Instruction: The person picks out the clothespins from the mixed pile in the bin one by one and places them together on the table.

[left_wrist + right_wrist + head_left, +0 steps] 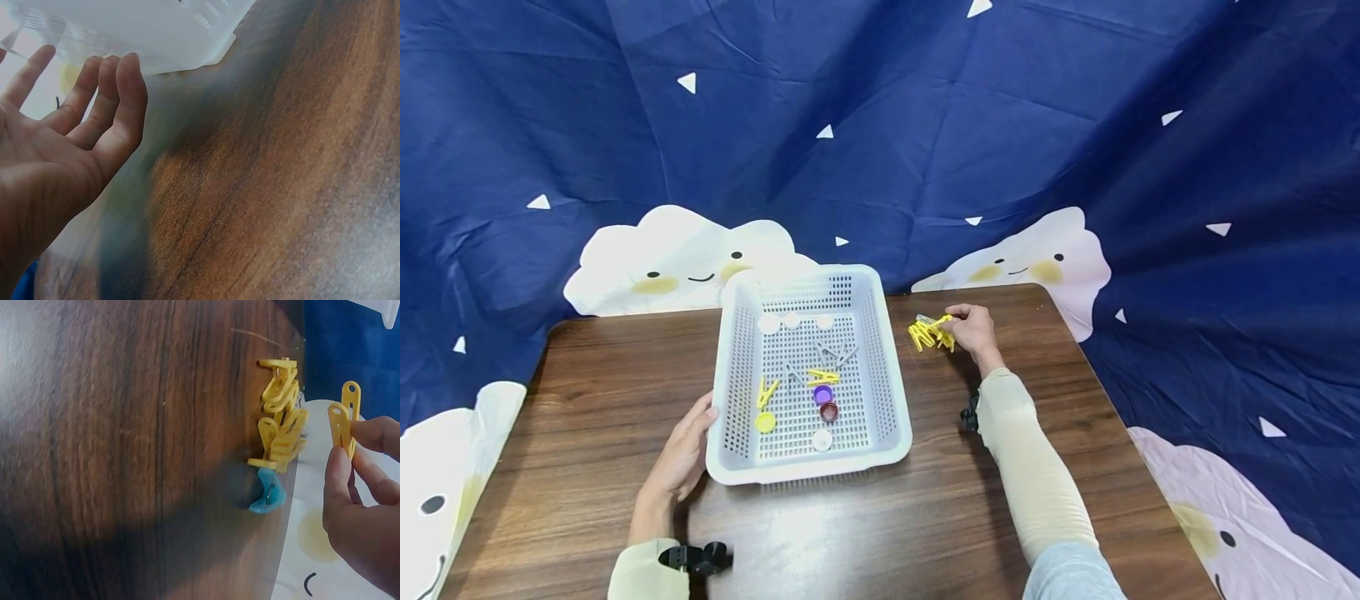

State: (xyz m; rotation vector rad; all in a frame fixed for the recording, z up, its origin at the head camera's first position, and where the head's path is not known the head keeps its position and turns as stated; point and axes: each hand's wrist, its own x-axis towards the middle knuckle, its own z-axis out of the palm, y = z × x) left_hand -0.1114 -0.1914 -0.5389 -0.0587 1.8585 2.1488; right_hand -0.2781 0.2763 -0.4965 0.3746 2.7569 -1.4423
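Note:
My right hand [973, 331] pinches a yellow clothespin [340, 428] between thumb and fingertips, above a small pile. That pile holds several yellow clothespins [281, 434], with a teal clip [269, 492] beside it. On the left, my left hand [681, 454] holds the side of a white plastic basket [811, 473], a fingertip over its rim. The left wrist view shows its loosely bent fingers [128, 94] against the outer wall. Inside the basket lie yellow clothespins [823, 377], grey clothespins [847, 356] and round caps, including a purple cap [823, 395] and a yellow cap [765, 422].
All of this stands on a brown wooden table [617, 375]. A dark blue curtain [880, 108] with clouds hangs behind its far edge. The pile lies right of the basket, near that far edge. More white caps [769, 323] sit at the basket's back.

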